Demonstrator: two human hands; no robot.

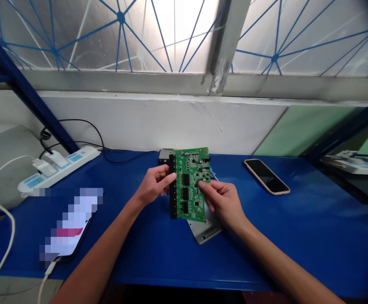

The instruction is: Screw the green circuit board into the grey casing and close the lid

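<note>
A green printed circuit board (pixel 190 183) stands tilted up above the blue table, with a row of black connectors (pixel 173 185) along its left edge. My left hand (pixel 154 185) grips the board at that connector edge. My right hand (pixel 222 202) pinches its right side, with the fingertips on the components. Under the board, a silver metal casing plate (pixel 204 230) lies on the table, partly hidden by the board and my right hand. A small metal part (pixel 165 155) shows behind the board's top left corner.
A smartphone (pixel 266 176) lies face up to the right. A second phone (pixel 66 223), its screen blurred, lies to the left with a white charging cable. Behind it, a white power strip (pixel 59 169) holds plugs. Black cables run along the wall behind the blue table (pixel 313 211).
</note>
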